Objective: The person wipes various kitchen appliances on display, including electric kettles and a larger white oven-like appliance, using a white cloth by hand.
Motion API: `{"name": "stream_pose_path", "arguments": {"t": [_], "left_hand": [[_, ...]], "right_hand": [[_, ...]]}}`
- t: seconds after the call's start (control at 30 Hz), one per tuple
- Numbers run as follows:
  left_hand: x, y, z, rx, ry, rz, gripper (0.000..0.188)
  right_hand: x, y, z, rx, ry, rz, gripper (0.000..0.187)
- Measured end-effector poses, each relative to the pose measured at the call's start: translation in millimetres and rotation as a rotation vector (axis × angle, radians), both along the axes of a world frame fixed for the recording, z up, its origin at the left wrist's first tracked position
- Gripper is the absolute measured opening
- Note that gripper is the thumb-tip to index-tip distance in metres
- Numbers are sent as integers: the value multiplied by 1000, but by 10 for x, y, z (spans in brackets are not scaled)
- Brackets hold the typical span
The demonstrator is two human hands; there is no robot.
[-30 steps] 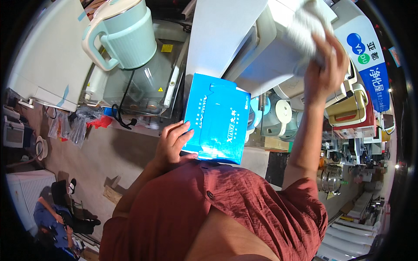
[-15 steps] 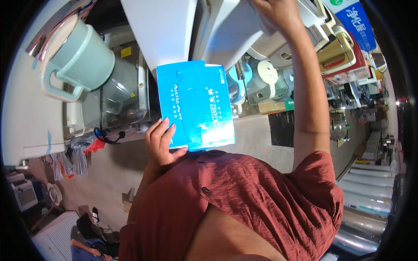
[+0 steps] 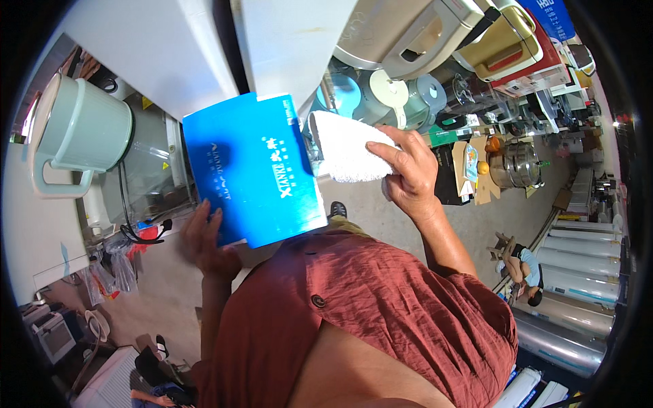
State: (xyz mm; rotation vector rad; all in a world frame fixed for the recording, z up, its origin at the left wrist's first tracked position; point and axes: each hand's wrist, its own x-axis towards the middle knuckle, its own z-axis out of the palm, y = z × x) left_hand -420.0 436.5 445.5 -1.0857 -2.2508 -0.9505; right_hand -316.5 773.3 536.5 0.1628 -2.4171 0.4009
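In front of my chest is a blue cardboard box [image 3: 252, 166] with white print, tilted, its right edge lower than its top left. My left hand [image 3: 209, 245], smeared by motion, grips its lower left corner with the fingers lying over the front. My right hand [image 3: 411, 170] pinches a folded white cloth [image 3: 350, 146] between thumb and fingers, just to the right of the box. The cloth's left end comes close to the box's right edge; I cannot tell whether they touch.
Tall white panels [image 3: 292, 47] stand ahead. A pale green pitcher [image 3: 95, 129] sits at the left, by a clear case [image 3: 160, 163]. At the right are a beige appliance [image 3: 401, 37], lidded jugs [image 3: 388, 95] and a steel pot [image 3: 513, 163]. A person [image 3: 524, 272] sits farther right, near large rolls [image 3: 578, 272].
My right hand has come down and back from the upper right and now shows a white cloth. The blue box and my left hand have shifted left in the picture as the view turned.
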Motion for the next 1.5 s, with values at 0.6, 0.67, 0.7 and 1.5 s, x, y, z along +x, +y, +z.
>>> {"name": "stream_pose_path", "arguments": {"t": [0.6,0.67,0.7,1.5], "left_hand": [[925,2052,483,-22,-80,68,14],[923,2304,443,-30,-144,-42,11],[928,2336,428,-52,-148,-31,11],[373,2646,13,-257,-129,34,55]], "right_hand": [[94,1587,-431,-104,-325,120,47],[69,1828,-483,-41,-312,63,47],[60,1991,-513,-9,-307,34,48],[842,3188,-863,91,-319,-861,50]]}}
